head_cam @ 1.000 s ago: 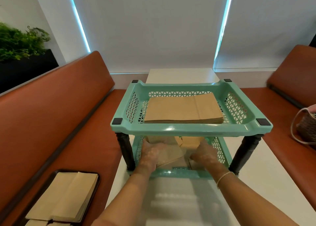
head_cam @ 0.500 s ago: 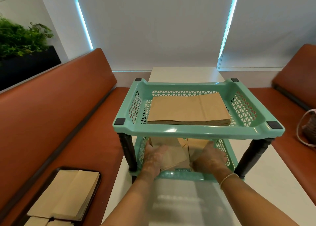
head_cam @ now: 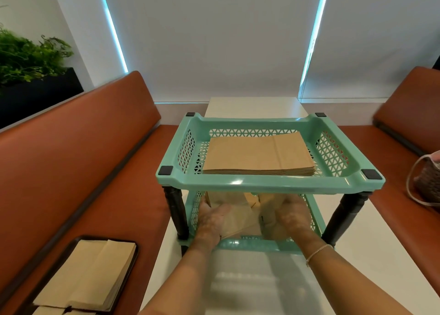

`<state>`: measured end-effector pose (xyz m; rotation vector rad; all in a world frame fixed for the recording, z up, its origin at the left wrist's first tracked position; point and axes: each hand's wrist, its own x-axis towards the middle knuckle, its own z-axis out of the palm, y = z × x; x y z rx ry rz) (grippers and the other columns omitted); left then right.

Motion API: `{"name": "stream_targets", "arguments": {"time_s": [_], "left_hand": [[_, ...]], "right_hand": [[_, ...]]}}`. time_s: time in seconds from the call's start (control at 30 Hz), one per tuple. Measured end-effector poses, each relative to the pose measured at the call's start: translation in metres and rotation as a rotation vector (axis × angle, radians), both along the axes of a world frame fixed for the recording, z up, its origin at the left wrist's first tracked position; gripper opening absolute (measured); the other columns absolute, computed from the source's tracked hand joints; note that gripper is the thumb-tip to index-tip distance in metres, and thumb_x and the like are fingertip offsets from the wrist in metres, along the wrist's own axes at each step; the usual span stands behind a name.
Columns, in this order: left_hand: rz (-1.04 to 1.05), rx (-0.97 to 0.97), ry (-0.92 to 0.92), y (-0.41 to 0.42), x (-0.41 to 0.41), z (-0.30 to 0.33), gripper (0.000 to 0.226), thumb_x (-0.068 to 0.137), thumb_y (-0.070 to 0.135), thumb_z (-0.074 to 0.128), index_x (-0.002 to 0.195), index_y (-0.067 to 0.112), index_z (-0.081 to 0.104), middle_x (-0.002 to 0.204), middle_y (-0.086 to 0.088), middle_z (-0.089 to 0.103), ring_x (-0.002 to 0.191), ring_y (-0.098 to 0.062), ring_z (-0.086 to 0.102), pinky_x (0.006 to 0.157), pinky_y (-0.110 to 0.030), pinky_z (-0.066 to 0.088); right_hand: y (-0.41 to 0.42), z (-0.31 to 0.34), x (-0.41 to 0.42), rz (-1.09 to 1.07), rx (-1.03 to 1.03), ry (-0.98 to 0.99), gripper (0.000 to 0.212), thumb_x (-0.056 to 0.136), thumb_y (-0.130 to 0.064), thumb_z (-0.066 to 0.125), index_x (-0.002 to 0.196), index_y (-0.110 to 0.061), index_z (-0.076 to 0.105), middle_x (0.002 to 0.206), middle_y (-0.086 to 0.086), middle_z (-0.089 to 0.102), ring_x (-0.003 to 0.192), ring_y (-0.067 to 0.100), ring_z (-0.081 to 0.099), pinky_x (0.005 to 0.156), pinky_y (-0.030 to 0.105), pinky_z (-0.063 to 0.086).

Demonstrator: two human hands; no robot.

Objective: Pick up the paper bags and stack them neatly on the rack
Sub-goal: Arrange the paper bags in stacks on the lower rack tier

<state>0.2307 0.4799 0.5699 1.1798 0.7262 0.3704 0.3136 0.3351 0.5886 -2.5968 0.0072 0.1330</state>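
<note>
- Both hands had pushed a little deeper into the lower tier since the earlier frames; the bags between them sat further in, still skewed.
- Bags: a loose, fanned bundle of brown paper bags inside the lower tier of the rack, the nearest edge lying over the front lip.
- Left hand lay on the left side of the bundle, fingers fairly straight and pointing inward, pressing on the paper. Fingertips ran under the upper tier, so their ends could not be read.
- Right hand lay on the right side, fingers extended over the paper. Whether the thumb hooked under the bundle: could not tell.
- Bundle sat between and under the two palms, touching both.
- Stack on the upper tier lay flat and squared.
- Risk (judgement): bags could settle crooked, since their edges looked unaligned; pushing from one side only could crumple a corner against the lattice wall.
- Risk (judgement): a knuckle lifting against the upper tier could jolt the rack and shift the top stack.
- Outward: more bags waited on a dark tray on the bench to the left; a woven bag sat at far right.
</note>
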Motion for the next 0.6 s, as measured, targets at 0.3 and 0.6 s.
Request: {"name": "stream_targets", "arguments": {"time_s": [0.3,0.6], "left_hand": [[0.004,-0.004,-0.016,-0.002,-0.003,0.004,0.042,0.078,-0.002,0.068,0.108,0.022,0.051,0.089,-0.004,0.063,0.079,-0.022,0.06,0.062,-0.031,0.051],[-0.087,0.066,0.068,-0.003,0.001,0.004,0.044,0.078,0.004,0.07,0.111,0.024,0.05,0.097,-0.003,0.063,0.099,-0.027,0.058,0.096,-0.048,0.047]], "right_hand": [[-0.014,0.014,-0.006,-0.234,0.682,0.026,0.015,0.088,0.007,0.052,0.094,0.016,0.062,0.102,0.034,0.062,0.099,0.047,0.056,0.065,0.021,0.045],[-0.011,0.021,-0.008,-0.288,0.905,0.199,0.019,0.083,-0.017,0.069,0.1,-0.015,0.061,0.107,0.012,0.064,0.104,0.034,0.058,0.1,0.049,0.044]]}}
